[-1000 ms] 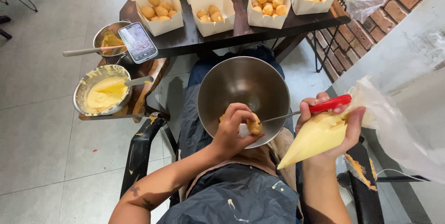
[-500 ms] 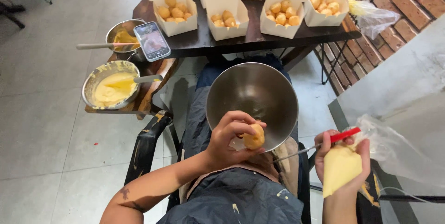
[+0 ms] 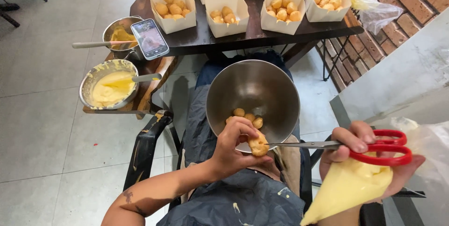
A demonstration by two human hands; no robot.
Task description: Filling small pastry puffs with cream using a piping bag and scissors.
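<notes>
My left hand pinches a small golden pastry puff over the near rim of a steel bowl resting on my lap. A few more puffs lie inside the bowl. My right hand holds red-handled scissors, their closed blades pointing left and touching the puff. The same hand also clutches a clear piping bag of yellow cream, its tip pointing down to the left.
A dark table ahead carries several white paper boxes of puffs. On the left sit a cream bowl with spatula, a smaller pot and a phone. A brick wall stands at right.
The right hand has dropped lower with the bag, and the scissor tips have come up against the puff held in the left hand. The view has tilted down slightly.
</notes>
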